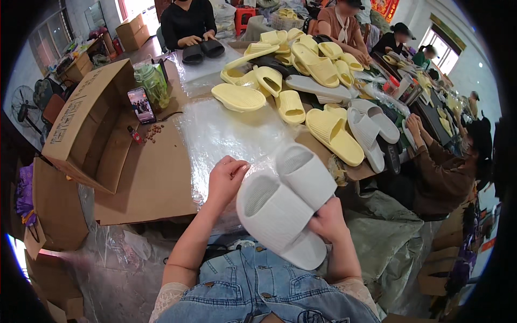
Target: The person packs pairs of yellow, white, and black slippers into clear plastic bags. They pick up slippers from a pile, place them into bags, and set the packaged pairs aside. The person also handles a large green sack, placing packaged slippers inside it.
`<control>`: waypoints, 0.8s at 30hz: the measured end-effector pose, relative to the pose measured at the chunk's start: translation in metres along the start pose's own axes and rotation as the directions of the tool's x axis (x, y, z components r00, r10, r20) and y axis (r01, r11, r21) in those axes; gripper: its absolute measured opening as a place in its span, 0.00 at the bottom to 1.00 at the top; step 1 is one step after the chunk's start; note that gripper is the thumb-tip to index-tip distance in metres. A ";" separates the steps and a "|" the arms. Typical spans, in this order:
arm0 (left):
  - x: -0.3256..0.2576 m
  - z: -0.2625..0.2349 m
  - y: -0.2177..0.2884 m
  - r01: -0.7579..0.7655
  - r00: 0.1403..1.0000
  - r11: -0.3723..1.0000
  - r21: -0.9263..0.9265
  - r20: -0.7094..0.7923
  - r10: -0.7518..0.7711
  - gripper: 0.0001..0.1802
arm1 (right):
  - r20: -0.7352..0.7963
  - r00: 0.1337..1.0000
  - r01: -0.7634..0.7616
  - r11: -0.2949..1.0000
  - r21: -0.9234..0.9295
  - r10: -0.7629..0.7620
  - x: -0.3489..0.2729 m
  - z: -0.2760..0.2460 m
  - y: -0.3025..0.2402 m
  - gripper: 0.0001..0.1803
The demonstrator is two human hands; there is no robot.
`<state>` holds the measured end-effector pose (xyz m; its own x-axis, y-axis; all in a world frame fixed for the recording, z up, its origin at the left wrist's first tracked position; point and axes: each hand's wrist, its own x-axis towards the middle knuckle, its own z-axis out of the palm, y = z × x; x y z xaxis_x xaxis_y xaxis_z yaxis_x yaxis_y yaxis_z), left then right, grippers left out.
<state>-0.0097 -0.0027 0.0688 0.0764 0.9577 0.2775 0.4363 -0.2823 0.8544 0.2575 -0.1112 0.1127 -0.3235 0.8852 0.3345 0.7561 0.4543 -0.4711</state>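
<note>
In my right hand (330, 220) is a pair of light grey slide slippers (274, 207), held side by side in front of my body. Its fingers are closed round their edge and partly hidden behind them. My left hand (225, 180) pinches the edge of a clear plastic bag (259, 168) close to the slippers' upper end. Under and beyond that hand lies a stack of clear plastic bags (215, 137) on the cardboard-covered table. A heap of yellow slippers (318, 67) rises past the bags, with a grey pair (369, 129) at its right side.
An open cardboard box (89, 121) stands at the left, beside a phone (141, 105), a green jug (152, 83) and a small red bottle (133, 134). Across the table a person (188, 24) handles black slippers (203, 50). Another person (447, 156) sits at the right.
</note>
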 end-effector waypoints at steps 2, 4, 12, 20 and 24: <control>0.004 -0.003 0.007 -0.052 0.999 0.998 0.019 -0.001 0.052 0.09 | 0.144 0.989 0.061 0.990 -0.130 -0.042 0.000 0.002 0.002 0.18; 0.006 -0.005 0.012 -0.049 0.998 0.999 0.021 0.029 0.048 0.09 | 0.330 0.943 0.051 0.970 -0.238 0.031 0.002 0.001 -0.001 0.17; 0.014 0.005 0.001 0.123 0.970 0.990 -0.065 0.219 -0.106 0.11 | 0.385 0.910 0.229 0.960 -0.159 -0.154 0.005 0.010 -0.002 0.20; 0.009 0.000 0.008 -0.062 0.980 0.994 0.091 0.196 0.043 0.09 | 0.186 0.976 -0.078 0.978 -0.194 0.115 0.002 0.029 0.028 0.21; -0.002 0.001 0.021 -0.248 0.964 0.954 0.168 0.146 0.224 0.08 | 0.103 0.981 -0.150 0.976 -0.156 0.167 0.006 0.029 0.018 0.21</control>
<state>0.0001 -0.0107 0.0856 0.3023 0.8676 0.3949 0.5482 -0.4972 0.6725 0.2521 -0.0946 0.0827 -0.2495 0.9542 0.1653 0.8756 0.2952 -0.3824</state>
